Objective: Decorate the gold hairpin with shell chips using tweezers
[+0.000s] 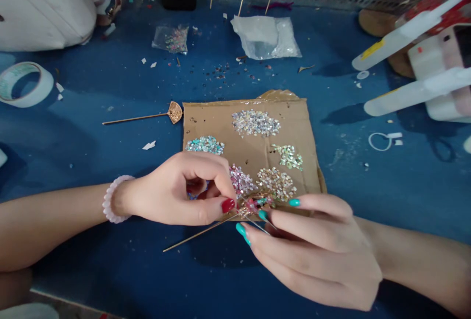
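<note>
My left hand (195,191), thumb and forefinger pinched together, grips a gold hairpin (200,233) near its decorated head. That head carries pink and teal pieces and a gold openwork fan; part of it is hidden by fingers. From the right, my right hand (312,250) holds thin silver tweezers (257,224) with their tips at the hairpin's head. Whether the tips grip a piece is too small to tell. Beneath the hands lies a piece of cardboard (250,154) bearing small heaps of shiny chips: clear (255,122), turquoise (205,145), purple (241,181), champagne (276,184) and pale green (289,157).
Another fan-headed hairpin (174,112) lies left of the cardboard. Farther left is a tape roll (25,84). Two small plastic bags (171,39) (268,37) lie behind. White-tipped tubes (415,91) project in from the right, near a clear ring (380,141). A white bag (44,5) stands back left.
</note>
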A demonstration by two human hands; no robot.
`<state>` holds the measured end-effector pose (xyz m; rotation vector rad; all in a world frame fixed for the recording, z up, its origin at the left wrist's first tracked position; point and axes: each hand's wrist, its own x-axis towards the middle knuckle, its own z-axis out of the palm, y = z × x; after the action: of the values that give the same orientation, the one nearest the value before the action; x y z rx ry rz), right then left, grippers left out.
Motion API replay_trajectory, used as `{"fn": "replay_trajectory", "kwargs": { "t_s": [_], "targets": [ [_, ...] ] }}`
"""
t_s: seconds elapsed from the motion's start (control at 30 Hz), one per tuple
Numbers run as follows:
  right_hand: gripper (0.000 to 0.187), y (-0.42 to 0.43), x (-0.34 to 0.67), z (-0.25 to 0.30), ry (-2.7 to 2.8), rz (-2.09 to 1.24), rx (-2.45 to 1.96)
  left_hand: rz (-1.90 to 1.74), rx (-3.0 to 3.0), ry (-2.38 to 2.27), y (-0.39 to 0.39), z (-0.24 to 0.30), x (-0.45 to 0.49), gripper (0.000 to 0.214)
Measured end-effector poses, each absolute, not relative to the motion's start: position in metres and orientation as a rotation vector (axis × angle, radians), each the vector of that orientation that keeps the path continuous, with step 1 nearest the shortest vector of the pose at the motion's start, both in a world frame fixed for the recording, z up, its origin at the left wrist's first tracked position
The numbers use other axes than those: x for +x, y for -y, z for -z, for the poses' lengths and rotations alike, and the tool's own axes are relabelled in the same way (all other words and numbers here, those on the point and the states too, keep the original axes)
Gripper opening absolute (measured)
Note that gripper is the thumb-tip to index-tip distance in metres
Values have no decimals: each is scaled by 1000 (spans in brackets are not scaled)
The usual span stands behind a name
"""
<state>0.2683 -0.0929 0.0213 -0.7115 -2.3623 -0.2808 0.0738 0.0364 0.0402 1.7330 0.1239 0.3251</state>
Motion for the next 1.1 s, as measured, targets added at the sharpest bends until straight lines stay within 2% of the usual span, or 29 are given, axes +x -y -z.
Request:
{"fn": "replay_trajectory", "kwargs": {
  "t_s": [1.1],
  "targets": [
    [14,96,267,-21,2399,280,-797,-319,1682,-145,-35,-39,73,9]
  ]
}}
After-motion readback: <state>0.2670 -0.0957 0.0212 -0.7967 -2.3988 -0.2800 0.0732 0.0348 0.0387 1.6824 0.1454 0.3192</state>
